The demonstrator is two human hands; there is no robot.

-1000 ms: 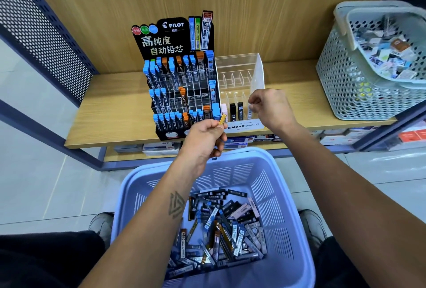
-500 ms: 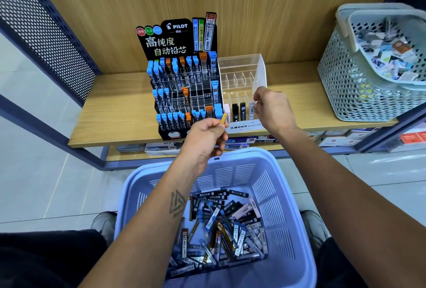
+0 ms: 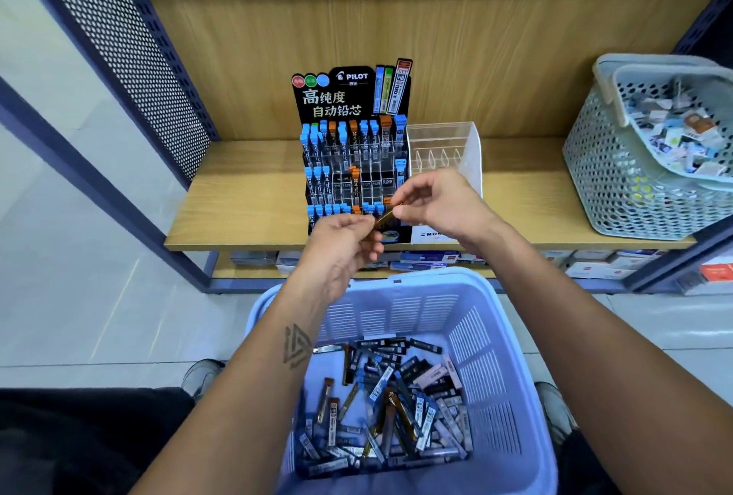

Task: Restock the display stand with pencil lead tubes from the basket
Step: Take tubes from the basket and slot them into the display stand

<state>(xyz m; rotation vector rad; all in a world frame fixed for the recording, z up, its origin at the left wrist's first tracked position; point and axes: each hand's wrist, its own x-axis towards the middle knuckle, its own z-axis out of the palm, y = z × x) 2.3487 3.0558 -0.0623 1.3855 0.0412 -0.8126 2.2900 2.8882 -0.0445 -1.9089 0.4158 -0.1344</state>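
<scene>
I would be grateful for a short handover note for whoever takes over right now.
Left hand pinches one end of a gold lead tube; right hand pinches the other end, in front of the display stand.
Done: many stand slots hold tubes.
Left: several middle-row slots look empty; a pile of tubes lies in the purple basket. Slot the held tube, then go on.

Bright, even light falls from above me, shadows stay soft, and the wide lens bends the far edges.
</scene>
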